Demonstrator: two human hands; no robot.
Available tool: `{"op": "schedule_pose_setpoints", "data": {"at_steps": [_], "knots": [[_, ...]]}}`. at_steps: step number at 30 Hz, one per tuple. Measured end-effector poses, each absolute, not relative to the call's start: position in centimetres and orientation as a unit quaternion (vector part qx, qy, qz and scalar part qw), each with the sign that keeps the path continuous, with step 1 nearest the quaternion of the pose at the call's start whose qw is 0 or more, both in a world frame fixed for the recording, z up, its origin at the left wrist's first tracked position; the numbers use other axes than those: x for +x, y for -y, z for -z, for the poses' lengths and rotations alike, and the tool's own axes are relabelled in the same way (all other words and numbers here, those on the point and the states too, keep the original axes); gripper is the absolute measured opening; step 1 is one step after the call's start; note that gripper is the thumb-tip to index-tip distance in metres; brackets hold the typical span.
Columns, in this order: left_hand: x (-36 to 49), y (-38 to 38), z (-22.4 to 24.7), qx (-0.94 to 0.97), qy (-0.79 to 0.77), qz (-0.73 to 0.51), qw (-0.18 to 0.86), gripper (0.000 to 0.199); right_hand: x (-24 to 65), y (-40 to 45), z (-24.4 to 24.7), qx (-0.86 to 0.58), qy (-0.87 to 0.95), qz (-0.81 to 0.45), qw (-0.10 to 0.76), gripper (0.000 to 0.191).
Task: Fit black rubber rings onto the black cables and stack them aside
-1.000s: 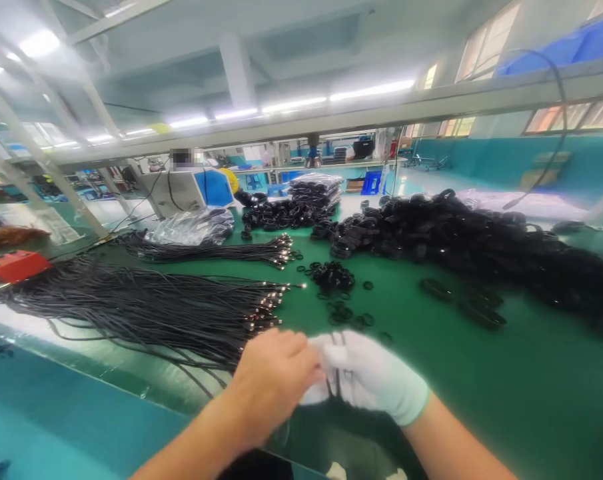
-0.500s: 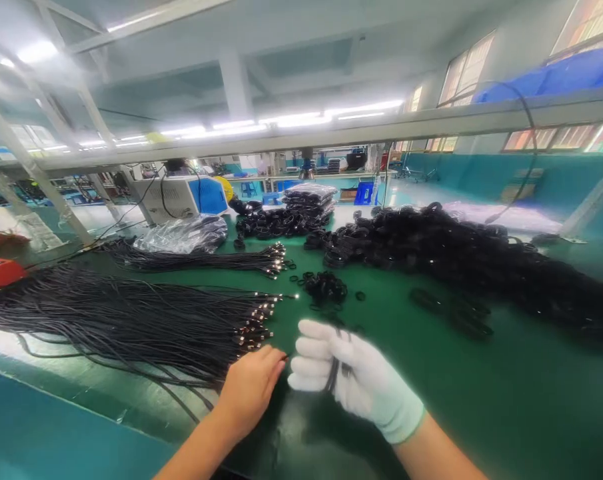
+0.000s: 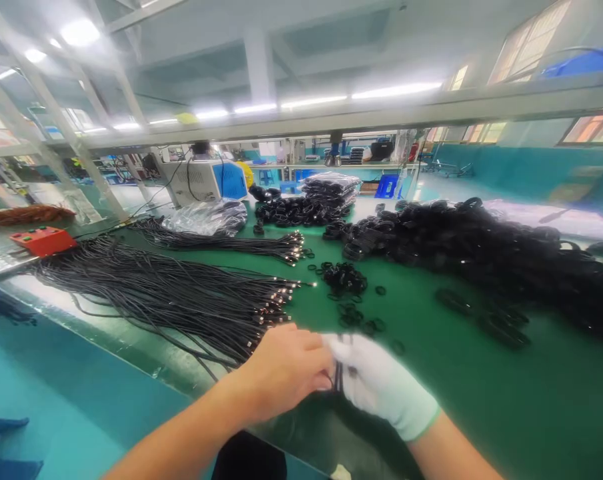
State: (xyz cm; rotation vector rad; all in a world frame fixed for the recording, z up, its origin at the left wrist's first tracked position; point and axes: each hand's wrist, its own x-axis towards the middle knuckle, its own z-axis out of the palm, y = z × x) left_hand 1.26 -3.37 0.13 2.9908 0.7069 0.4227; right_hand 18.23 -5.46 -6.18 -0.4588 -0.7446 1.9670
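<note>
My bare left hand [image 3: 291, 370] is closed, its fingertips pressed up against the black cable [image 3: 338, 377] in front of the other hand. My right hand [image 3: 384, 387], in a white glove, is closed around that cable, whose thin dark strands run across the palm side. The left fingertips are partly hidden, and so is much of the cable. Left of the hands lies a wide bundle of black cables [image 3: 171, 293] with metal plugs at their right ends. Just beyond the hands is a small heap of black rings [image 3: 345, 277], several of them scattered loose.
A large pile of coiled black cables [image 3: 461, 240] fills the back right of the green table [image 3: 461, 400]. Bagged coils [image 3: 331, 187] and a clear plastic bag [image 3: 208, 218] lie farther back. A red control box [image 3: 44, 241] sits at the left. A shelf beam [image 3: 301, 130] crosses above.
My left hand has moved right and now meets the gloved right hand, closing the gap between them. The view has turned left, showing more of the red box and the floor.
</note>
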Motion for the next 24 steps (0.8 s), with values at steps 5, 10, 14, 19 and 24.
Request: {"op": "schedule_pose_setpoints", "data": {"at_steps": [5, 10, 14, 19, 24], "knots": [[1.3, 3.1, -0.2, 0.951, -0.25, -0.179, 0.031, 0.017, 18.5, 5.3, 6.0, -0.169, 0.269, -0.811, 0.492, 0.022], [1.2, 0.3, -1.1, 0.929, -0.273, -0.17, 0.181, 0.017, 17.8, 6.4, 5.7, -0.116, 0.277, -0.885, 0.355, 0.033], [1.4, -1.1, 0.9, 0.872, -0.279, -0.185, 0.357, 0.013, 17.0, 6.7, 5.5, -0.062, 0.225, -0.911, 0.34, 0.032], [0.0, -1.2, 4.8, 0.873, -0.39, -0.178, 0.235, 0.028, 17.8, 6.0, 4.9, -0.064, 0.228, -0.849, 0.473, 0.03], [0.1, 2.5, 5.6, 0.887, -0.452, -0.081, 0.052, 0.022, 19.0, 5.1, 4.6, -0.144, 0.25, -0.78, 0.555, 0.037]]}}
